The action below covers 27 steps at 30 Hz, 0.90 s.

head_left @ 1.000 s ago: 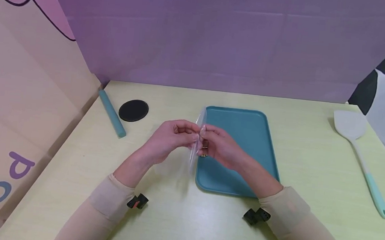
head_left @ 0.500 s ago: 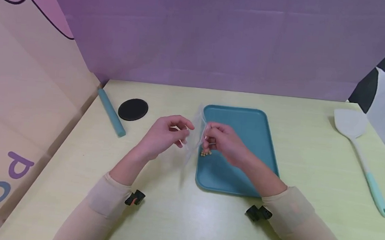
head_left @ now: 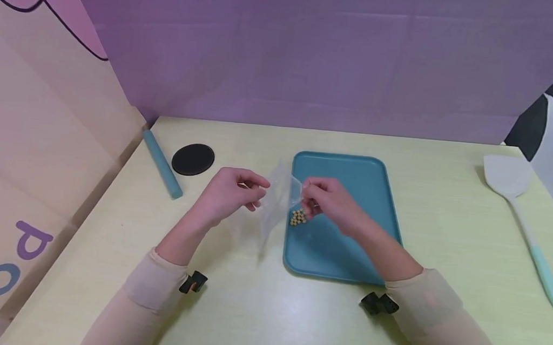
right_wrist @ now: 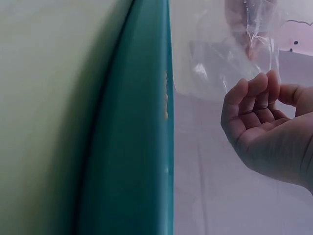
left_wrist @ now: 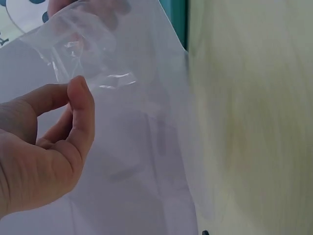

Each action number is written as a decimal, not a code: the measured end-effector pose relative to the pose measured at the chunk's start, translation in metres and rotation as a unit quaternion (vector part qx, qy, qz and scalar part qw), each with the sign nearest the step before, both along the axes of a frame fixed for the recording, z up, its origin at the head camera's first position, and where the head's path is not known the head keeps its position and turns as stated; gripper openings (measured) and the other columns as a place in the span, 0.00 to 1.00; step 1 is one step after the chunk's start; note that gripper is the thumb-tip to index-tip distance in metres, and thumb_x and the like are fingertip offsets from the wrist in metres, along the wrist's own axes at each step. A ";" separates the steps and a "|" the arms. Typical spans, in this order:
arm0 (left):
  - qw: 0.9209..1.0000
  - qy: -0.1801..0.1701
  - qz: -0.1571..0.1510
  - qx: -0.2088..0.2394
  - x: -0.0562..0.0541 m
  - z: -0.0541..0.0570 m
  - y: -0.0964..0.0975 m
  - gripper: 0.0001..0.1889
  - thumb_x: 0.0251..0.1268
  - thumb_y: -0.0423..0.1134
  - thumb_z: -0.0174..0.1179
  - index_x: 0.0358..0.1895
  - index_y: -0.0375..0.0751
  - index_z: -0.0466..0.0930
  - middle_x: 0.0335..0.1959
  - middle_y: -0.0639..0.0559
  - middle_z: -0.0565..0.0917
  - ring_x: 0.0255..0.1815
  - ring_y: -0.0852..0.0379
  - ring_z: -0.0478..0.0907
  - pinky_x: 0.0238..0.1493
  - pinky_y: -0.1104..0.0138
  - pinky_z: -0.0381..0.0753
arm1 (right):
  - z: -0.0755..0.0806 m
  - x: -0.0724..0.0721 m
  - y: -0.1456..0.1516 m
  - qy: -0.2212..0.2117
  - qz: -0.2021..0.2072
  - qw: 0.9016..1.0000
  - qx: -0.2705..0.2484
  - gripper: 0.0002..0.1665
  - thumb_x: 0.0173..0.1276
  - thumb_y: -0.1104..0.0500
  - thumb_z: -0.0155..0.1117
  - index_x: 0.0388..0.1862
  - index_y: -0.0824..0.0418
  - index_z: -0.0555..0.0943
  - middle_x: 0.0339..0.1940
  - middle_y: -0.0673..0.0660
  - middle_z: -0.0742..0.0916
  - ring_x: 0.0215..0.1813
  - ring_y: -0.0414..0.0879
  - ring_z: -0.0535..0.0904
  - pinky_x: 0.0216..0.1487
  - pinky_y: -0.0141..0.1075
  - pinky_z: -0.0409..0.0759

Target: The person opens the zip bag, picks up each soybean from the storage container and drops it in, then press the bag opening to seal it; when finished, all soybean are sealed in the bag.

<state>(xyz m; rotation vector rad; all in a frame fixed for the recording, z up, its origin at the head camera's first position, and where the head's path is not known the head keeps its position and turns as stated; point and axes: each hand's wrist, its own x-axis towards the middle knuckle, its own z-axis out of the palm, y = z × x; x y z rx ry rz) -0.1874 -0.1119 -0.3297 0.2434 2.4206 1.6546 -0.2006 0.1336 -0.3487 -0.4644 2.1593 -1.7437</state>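
- Fingers of the right hand (head_left: 330, 201) pinch one edge of a clear, thin plastic bag (head_left: 276, 202), over the near-left part of a teal, rectangular, low-rimmed tray (head_left: 321, 252).
- Thumb and fingertips of the left hand (head_left: 231, 190) meet at the bag's opposite side, left of the tray; grasp appears to be a light pinch.
- Bag hangs between both hands, above the tray's left rim. Opposed pinches presumably draw its walls apart; whether its mouth is open, cannot tell.
- Small, round, tan pellets (head_left: 297, 217) lie clustered inside the tray by its left rim, just below the right hand; rim likely stops them rolling off.
- Round, flat black disc (head_left: 193, 159) and blue-green stick (head_left: 162, 163): left of the tray. White spatula with turquoise grip (head_left: 523, 223): well right of it. All three untouched, outside the hands' working space.
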 end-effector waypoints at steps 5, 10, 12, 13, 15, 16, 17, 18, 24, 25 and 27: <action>1.000 -0.020 0.007 -0.015 -0.002 0.006 -0.010 0.12 0.68 0.31 0.63 0.52 0.37 0.87 0.41 0.44 0.84 0.30 0.48 0.85 0.44 0.61 0.86 | 0.001 -0.004 0.010 0.022 -0.001 0.999 0.040 0.15 0.73 0.65 0.48 0.25 0.67 0.72 0.22 0.61 0.77 0.26 0.52 0.73 0.36 0.47 0.81; 0.999 -0.031 0.008 -0.020 -0.004 0.009 -0.020 0.14 0.67 0.30 0.64 0.54 0.37 0.86 0.35 0.43 0.80 0.30 0.48 0.84 0.44 0.60 0.86 | -0.001 -0.005 0.020 0.023 0.001 0.998 0.065 0.14 0.71 0.66 0.48 0.24 0.67 0.70 0.21 0.61 0.76 0.26 0.52 0.73 0.37 0.47 0.80; 0.999 -0.040 0.004 -0.024 -0.005 0.010 -0.023 0.15 0.67 0.29 0.64 0.55 0.37 0.86 0.39 0.44 0.81 0.30 0.49 0.84 0.45 0.60 0.86 | 0.000 -0.005 0.024 0.024 0.004 0.997 0.075 0.14 0.71 0.66 0.48 0.23 0.66 0.69 0.20 0.60 0.76 0.27 0.52 0.73 0.38 0.48 0.80; 0.999 -0.045 0.000 -0.028 -0.005 0.010 -0.024 0.15 0.66 0.29 0.64 0.55 0.37 0.86 0.41 0.44 0.81 0.30 0.49 0.84 0.46 0.60 0.86 | 0.000 -0.006 0.025 0.025 0.007 0.996 0.080 0.14 0.71 0.66 0.48 0.23 0.66 0.69 0.20 0.60 0.76 0.27 0.52 0.73 0.38 0.49 0.80; 0.998 -0.051 -0.007 -0.036 -0.004 0.011 -0.027 0.15 0.66 0.29 0.64 0.55 0.38 0.86 0.43 0.45 0.82 0.29 0.51 0.83 0.46 0.61 0.85 | 0.001 -0.006 0.028 0.031 0.024 0.995 0.089 0.15 0.73 0.66 0.48 0.23 0.66 0.70 0.20 0.60 0.77 0.27 0.53 0.74 0.40 0.51 0.80; 0.998 -0.053 -0.009 -0.040 -0.004 0.012 -0.028 0.16 0.66 0.29 0.64 0.56 0.38 0.86 0.41 0.45 0.82 0.29 0.51 0.83 0.47 0.61 0.85 | 0.002 -0.006 0.030 0.034 0.037 0.995 0.091 0.16 0.75 0.65 0.48 0.23 0.66 0.70 0.21 0.60 0.77 0.28 0.53 0.74 0.40 0.52 0.80; 0.997 -0.053 -0.011 -0.046 -0.004 0.012 -0.029 0.16 0.66 0.29 0.64 0.56 0.39 0.86 0.39 0.45 0.82 0.29 0.51 0.83 0.47 0.61 0.84 | 0.004 -0.007 0.032 0.038 0.052 0.993 0.094 0.17 0.76 0.65 0.48 0.24 0.66 0.71 0.22 0.61 0.77 0.29 0.54 0.75 0.41 0.52 0.80; 0.997 -0.052 -0.013 -0.050 -0.004 0.013 -0.030 0.16 0.66 0.29 0.65 0.56 0.39 0.86 0.37 0.45 0.82 0.29 0.51 0.83 0.46 0.61 0.84 | 0.005 -0.007 0.034 0.041 0.067 0.992 0.097 0.17 0.77 0.64 0.49 0.24 0.66 0.71 0.22 0.61 0.78 0.30 0.55 0.75 0.41 0.52 0.80; 0.997 -0.049 -0.023 -0.056 -0.004 0.016 -0.033 0.17 0.66 0.30 0.65 0.57 0.38 0.85 0.35 0.45 0.82 0.30 0.48 0.83 0.49 0.59 0.83 | 0.011 -0.011 0.044 0.040 0.124 0.987 0.097 0.14 0.78 0.64 0.54 0.29 0.67 0.76 0.32 0.67 0.83 0.37 0.62 0.80 0.45 0.52 0.84; 0.997 -0.049 -0.020 -0.054 -0.004 0.016 -0.032 0.16 0.66 0.30 0.65 0.57 0.38 0.85 0.36 0.45 0.82 0.31 0.48 0.83 0.50 0.60 0.83 | 0.010 -0.012 0.044 0.038 0.130 0.986 0.095 0.13 0.78 0.64 0.54 0.31 0.67 0.77 0.33 0.69 0.84 0.38 0.63 0.81 0.46 0.52 0.84; 0.998 -0.044 -0.016 -0.049 -0.004 0.016 -0.032 0.16 0.67 0.30 0.64 0.57 0.38 0.85 0.36 0.45 0.81 0.33 0.45 0.84 0.49 0.60 0.83 | 0.008 -0.013 0.044 0.031 0.138 0.986 0.088 0.12 0.78 0.64 0.55 0.33 0.68 0.78 0.36 0.72 0.84 0.37 0.61 0.81 0.46 0.53 0.84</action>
